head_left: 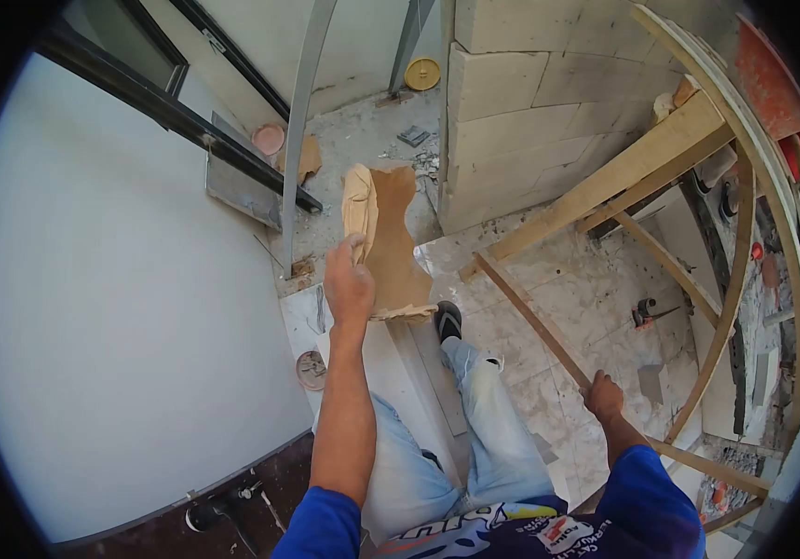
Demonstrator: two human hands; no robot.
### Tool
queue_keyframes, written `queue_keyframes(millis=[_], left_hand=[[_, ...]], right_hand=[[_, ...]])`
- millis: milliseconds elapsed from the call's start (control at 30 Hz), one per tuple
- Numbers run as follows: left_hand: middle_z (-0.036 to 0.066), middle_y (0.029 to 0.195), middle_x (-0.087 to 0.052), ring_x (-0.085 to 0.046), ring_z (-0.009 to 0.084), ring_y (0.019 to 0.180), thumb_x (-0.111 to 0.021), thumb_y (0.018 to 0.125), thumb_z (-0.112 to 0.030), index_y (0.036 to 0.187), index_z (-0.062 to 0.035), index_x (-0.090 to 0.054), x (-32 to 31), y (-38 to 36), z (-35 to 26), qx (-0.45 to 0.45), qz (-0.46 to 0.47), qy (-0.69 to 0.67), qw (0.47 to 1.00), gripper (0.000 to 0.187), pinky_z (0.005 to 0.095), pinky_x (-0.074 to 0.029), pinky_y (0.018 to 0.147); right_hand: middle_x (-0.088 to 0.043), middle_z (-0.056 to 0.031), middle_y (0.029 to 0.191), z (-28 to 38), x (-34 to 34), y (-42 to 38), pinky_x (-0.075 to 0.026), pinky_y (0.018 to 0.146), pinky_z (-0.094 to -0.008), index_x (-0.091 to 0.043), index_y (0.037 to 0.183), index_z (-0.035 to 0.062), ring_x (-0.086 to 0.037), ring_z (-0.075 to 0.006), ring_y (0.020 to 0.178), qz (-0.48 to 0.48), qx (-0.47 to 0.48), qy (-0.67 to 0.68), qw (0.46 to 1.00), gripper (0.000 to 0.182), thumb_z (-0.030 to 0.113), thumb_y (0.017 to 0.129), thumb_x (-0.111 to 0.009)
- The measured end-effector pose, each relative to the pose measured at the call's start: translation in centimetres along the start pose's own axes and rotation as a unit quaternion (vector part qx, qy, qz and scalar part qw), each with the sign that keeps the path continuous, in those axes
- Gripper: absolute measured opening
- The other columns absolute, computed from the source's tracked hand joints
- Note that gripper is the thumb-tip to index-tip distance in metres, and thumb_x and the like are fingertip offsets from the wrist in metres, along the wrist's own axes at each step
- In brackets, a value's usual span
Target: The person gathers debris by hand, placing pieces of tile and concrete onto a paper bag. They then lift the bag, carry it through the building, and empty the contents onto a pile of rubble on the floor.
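My left hand (351,281) is closed on the edge of a torn piece of brown paper (395,244), which looks stiff and crumpled along its rim. The paper hangs in front of me, above a pale ledge by my legs. Off to the right, my right hand (604,395) grips the lower end of a long thin wooden strip (532,320). That strip slants away toward the foot of the block wall, its far end near a thicker wooden plank. My fingertips are partly hidden on both hands.
A timber frame (745,233) with braces stands at the right, beside a block wall (502,112). A drill-like tool (644,313) lies on the dusty tiles. Debris, a yellow lid (422,74) and a pink dish (269,139) lie ahead. A white panel (130,307) fills the left.
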State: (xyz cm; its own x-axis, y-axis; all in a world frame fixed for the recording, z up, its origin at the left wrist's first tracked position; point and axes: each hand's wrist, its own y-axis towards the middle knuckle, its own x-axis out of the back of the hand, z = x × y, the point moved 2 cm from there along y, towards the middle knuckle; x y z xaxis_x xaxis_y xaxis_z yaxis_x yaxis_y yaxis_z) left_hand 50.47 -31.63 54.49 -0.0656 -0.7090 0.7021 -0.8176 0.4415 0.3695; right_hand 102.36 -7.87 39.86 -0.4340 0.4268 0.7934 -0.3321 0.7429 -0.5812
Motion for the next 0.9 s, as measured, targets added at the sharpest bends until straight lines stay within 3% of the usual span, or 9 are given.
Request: queue_keyframes(millis=[133, 233, 333, 400, 533, 733, 900], left_hand=[[0.017, 0.115, -0.064, -0.061, 0.0326, 0.111, -0.053, 0.079, 0.016, 0.121, -0.0039, -0.062, 0.3, 1.1, 0.9, 0.037, 0.033, 0.011, 0.999, 0.048, 0.0414, -0.048, 0.098], [0.016, 0.115, -0.064, -0.063, 0.0316, 0.110, -0.051, 0.079, 0.017, 0.121, -0.0036, -0.062, -0.7, 2.3, 2.4, 0.038, 0.024, 0.031, 0.999, 0.048, 0.0406, -0.048, 0.098], [0.017, 0.106, -0.060, -0.061, 0.0350, 0.105, -0.055, 0.077, 0.015, 0.121, -0.0053, -0.062, -3.8, 3.7, 5.1, 0.037, 0.010, 0.037, 0.999, 0.049, 0.0407, -0.048, 0.093], [0.017, 0.105, -0.061, -0.061, 0.0356, 0.105, -0.055, 0.078, 0.013, 0.121, -0.0066, -0.063, -6.1, 4.5, 5.9, 0.035, 0.065, 0.052, 0.996, 0.049, 0.0418, -0.049, 0.092], [0.018, 0.106, -0.062, -0.062, 0.0386, 0.103, -0.057, 0.079, 0.009, 0.120, -0.0117, -0.064, -10.4, 9.5, 7.4, 0.076, 0.160, 0.126, 0.976, 0.047, 0.0457, -0.051, 0.089], [0.019, 0.109, -0.061, -0.063, 0.0418, 0.101, -0.056, 0.084, 0.002, 0.121, -0.0174, -0.061, -13.3, 23.0, 10.8, 0.088, 0.167, 0.214, 0.959, 0.042, 0.0499, -0.052, 0.085], [0.019, 0.116, -0.057, -0.065, 0.0438, 0.099, -0.057, 0.087, -0.006, 0.123, -0.0189, -0.057, -15.9, 28.0, 10.4, 0.079, 0.203, 0.281, 0.935, 0.038, 0.0537, -0.053, 0.084]], right_hand=[[-0.063, -0.0194, 0.109, 0.2, 1.1, 0.0, -0.058, 0.078, -0.0475, -0.050, 0.112, 0.0025, -0.069, -0.0374, 0.096, 0.029, -0.015, 0.022, 0.999, 0.053, 0.042, 0.086, -0.074], [-0.062, -0.0204, 0.105, 0.3, 0.8, 0.5, -0.058, 0.075, -0.0496, -0.049, 0.110, 0.0015, -0.069, -0.0392, 0.090, 0.008, -0.016, 0.035, 0.999, 0.052, 0.039, 0.085, -0.075], [-0.061, -0.0191, 0.105, 0.4, 0.5, 0.1, -0.057, 0.074, -0.0503, -0.049, 0.111, 0.0018, -0.069, -0.0386, 0.089, 0.014, -0.023, 0.036, 0.999, 0.052, 0.038, 0.085, -0.075], [-0.060, -0.0184, 0.105, 0.3, 0.2, 0.5, -0.057, 0.073, -0.0505, -0.048, 0.112, 0.0018, -0.068, -0.0382, 0.089, 0.011, -0.029, 0.033, 0.999, 0.052, 0.037, 0.085, -0.075], [-0.060, -0.0169, 0.106, 0.1, 0.0, 1.6, -0.057, 0.074, -0.0496, -0.047, 0.113, 0.0045, -0.067, -0.0379, 0.092, 0.076, -0.049, 0.029, 0.995, 0.056, 0.039, 0.082, -0.077], [-0.059, -0.0181, 0.108, -0.2, -0.6, 2.2, -0.055, 0.080, -0.0518, -0.047, 0.116, 0.0045, -0.062, -0.0392, 0.104, 0.093, -0.056, 0.042, 0.993, 0.058, 0.038, 0.082, -0.078], [-0.059, -0.0213, 0.112, -0.7, -0.6, 2.9, -0.053, 0.084, -0.0536, -0.044, 0.119, 0.0021, -0.060, -0.0426, 0.104, 0.139, -0.036, 0.048, 0.988, 0.060, 0.036, 0.083, -0.077]])
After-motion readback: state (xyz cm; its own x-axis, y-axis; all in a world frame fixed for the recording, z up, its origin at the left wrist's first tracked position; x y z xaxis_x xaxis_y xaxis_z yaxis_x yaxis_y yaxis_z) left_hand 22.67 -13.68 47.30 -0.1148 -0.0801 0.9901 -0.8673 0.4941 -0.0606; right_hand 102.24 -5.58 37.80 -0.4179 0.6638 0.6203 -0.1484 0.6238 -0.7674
